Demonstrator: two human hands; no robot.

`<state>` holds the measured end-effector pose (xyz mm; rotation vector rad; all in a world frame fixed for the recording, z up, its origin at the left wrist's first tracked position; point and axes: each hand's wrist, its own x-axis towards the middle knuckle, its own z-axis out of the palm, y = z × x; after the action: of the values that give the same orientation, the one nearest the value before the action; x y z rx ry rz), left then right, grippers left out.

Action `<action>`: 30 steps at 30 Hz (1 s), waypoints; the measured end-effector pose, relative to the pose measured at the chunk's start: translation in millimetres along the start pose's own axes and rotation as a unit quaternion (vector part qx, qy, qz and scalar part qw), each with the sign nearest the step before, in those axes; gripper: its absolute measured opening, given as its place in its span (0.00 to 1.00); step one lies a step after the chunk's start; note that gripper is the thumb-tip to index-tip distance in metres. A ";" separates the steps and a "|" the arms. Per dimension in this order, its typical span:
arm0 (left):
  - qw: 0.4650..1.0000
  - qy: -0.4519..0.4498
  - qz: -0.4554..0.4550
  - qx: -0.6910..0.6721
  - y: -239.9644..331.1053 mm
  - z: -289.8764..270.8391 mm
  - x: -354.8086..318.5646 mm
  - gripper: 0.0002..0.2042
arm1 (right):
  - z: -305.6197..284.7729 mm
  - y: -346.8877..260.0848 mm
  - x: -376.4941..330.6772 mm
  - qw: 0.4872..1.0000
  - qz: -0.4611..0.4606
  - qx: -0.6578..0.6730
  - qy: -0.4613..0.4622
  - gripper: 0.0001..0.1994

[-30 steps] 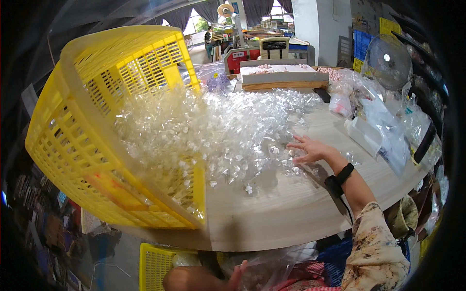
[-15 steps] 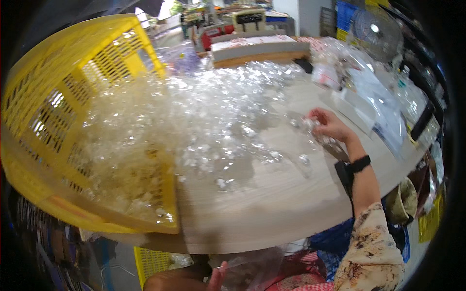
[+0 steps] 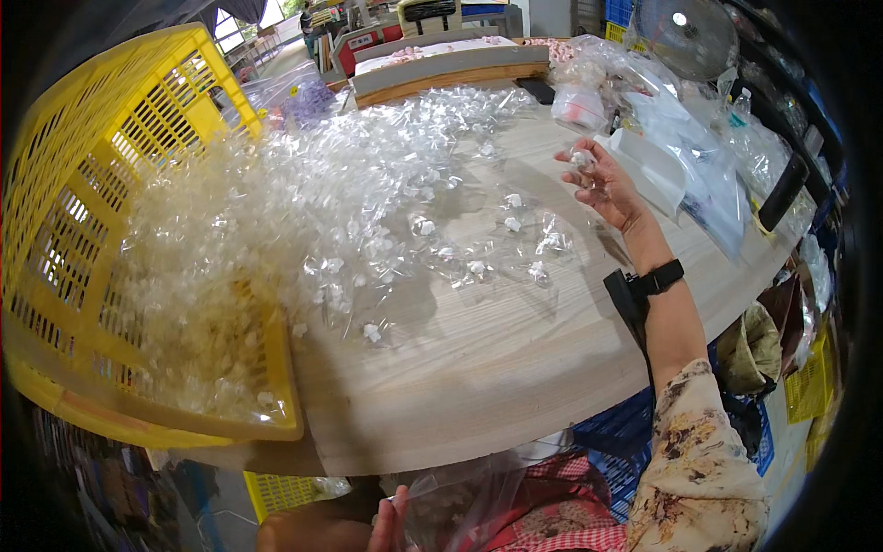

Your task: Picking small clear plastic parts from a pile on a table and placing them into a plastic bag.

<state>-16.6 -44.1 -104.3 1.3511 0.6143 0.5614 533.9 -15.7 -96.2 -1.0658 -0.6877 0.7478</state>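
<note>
Over the right side of the table, my right hand has its fingers curled round a small clear-wrapped packet with a white piece in it. Whether it holds more than one cannot be made out. Low at the front edge, my left hand grips the rim of a clear plastic bag over my lap; only some of its fingers show. A big heap of similar clear packets spreads across the table. Several loose packets lie between the heap and my right hand.
A tipped yellow crate at the left spills packets onto the table. At the back are a grey and wooden box and a black phone-like object. Plastic bags, a white tray-like piece and a fan stand right.
My right hand has lifted away from the loose packets, moving slightly farther back with a packet in its fingers. My left hand stays at the bag. The whole view has shifted a little.
</note>
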 end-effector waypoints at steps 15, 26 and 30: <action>1.000 0.017 0.021 0.007 -12.3 -7.2 -4.3 0.44 | 51.1 55.6 -2.5 0.728 -0.207 -0.643 -0.118 0.19; 0.983 -0.083 0.154 -0.050 -6.3 -12.3 11.3 0.44 | 25.9 52.0 11.8 0.686 -0.144 -0.713 -0.041 0.15; 0.988 -0.067 0.112 -0.087 -6.6 -10.6 1.8 0.43 | 12.1 39.8 16.9 0.818 -0.169 -0.541 0.095 0.18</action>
<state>-22.5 -36.2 -112.2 1.2885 0.2982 0.6823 525.9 15.8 -127.2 -1.9409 -1.1302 -0.1541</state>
